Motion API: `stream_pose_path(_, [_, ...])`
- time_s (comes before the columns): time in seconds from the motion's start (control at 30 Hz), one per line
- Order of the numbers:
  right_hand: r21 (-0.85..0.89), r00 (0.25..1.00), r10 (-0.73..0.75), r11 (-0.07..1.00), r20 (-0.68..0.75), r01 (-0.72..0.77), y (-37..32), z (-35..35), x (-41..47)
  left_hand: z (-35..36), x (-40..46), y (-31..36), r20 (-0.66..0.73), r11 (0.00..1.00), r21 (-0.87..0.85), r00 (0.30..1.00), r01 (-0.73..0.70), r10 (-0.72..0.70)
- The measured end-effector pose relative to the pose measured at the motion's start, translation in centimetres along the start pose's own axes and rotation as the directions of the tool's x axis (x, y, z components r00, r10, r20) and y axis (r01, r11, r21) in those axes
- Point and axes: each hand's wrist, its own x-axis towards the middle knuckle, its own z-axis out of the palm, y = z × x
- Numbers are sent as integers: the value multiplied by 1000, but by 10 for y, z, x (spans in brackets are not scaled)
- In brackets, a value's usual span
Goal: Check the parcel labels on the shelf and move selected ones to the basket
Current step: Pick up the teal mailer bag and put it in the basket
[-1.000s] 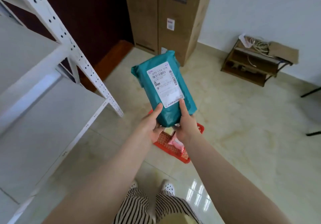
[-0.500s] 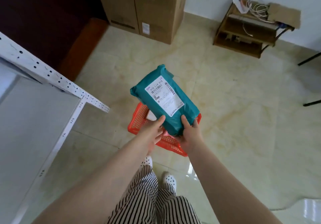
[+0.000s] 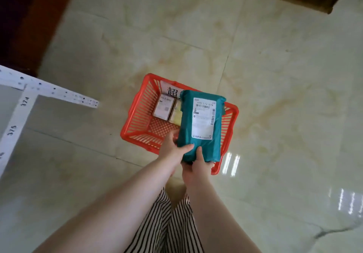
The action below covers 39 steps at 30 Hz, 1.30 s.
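Both hands held one teal parcel (image 3: 200, 127) at its near end. The left hand (image 3: 172, 150) gripped the near left corner, its thumb lying across the top face and its fingers curled under the left edge. The right hand (image 3: 198, 164) was closed on the near edge from below, with the thumb pressed up on the top face and the other fingers hidden under the package. The two hands were just beside each other, almost touching.

The parcel was a soft plastic mailer bag, a little wrinkled, with its far end gathered and folded. A white shipping label (image 3: 203, 118) covered much of the top face; it carried barcodes and a printed number, but the smaller text was too blurred to read. The parcel was over the right part of a red plastic basket (image 3: 135, 111), which stood on the glossy tiled floor (image 3: 284, 95). I could not tell if the parcel's underside was touching the basket.

Inside the basket, at its far left part, lay two small boxes (image 3: 169, 108) side by side. At the left edge of the view there was the corner of a white metal shelf (image 3: 25, 103) with printed numbers on its frame.
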Motion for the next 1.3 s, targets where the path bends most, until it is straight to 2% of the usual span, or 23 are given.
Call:
stream_pose_path(0.13, [-29, 998, 61, 998, 9, -60, 2, -15, 80, 29, 70, -39, 19, 998, 58, 1000, 4, -5])
stream_pose_path(0.23, [-31, 994, 96, 995, -44, -98, 19, -26, 142, 45, 113, -66, 36, 997, 81, 999, 5, -8])
stream_pose_path(0.27, [106, 983, 185, 977, 7, -185, 29, -32, 170, 51, 128, -75, 42, 995, 97, 999, 13, -17])
stream_pose_path(0.3, [159, 979, 201, 966, 37, -205, 36, -37, 192, 55, 139, -81, 49, 995, 103, 999, 16, -21])
stream_pose_path(0.33, [153, 983, 182, 972, 8, -181, 38, -36, 204, 60, 152, -89, 60, 993, 115, 998, 17, -24])
stream_pose_path(0.4, [-35, 995, 99, 994, -27, -100, 31, -36, 211, 68, 175, -104, 73, 989, 145, 997, 16, -26])
stream_pose_path(0.43, [-58, 992, 124, 990, -32, -125, 28, -40, 225, 71, 184, -110, 70, 988, 150, 997, 20, -31])
stream_pose_path(0.5, [-39, 983, 169, 984, -73, -172, 26, -36, 244, 76, 202, -121, 57, 989, 148, 998, 29, -38])
stream_pose_path(0.57, [-66, 986, 157, 985, -53, -160, 28, -32, 255, 81, 215, -130, 53, 987, 157, 998, 20, -29])
stream_pose_path(0.7, [-52, 983, 133, 989, -122, -140, 24, -26, 272, 90, 232, -143, 16, 989, 147, 1000, 4, -7])
stream_pose_path(0.87, [-208, 974, 112, 966, -195, -153, 27, -32, 293, 96, 242, -155, 7, 994, 108, 1000, 17, -17])
stream_pose_path(1.03, [-206, 991, 114, 970, -70, -126, 32, -34, 314, 103, 254, -163, -36, 998, 52, 999, 28, -26])
stream_pose_path(1.13, [-250, 984, 122, 956, -127, -151, 34, -39, 327, 106, 261, -166, -62, 999, 34, 997, 40, -38])
stream_pose_path(1.3, [-156, 979, 170, 970, -111, -186, 36, -35, 337, 108, 268, -167, -70, 995, 93, 997, 26, -20])
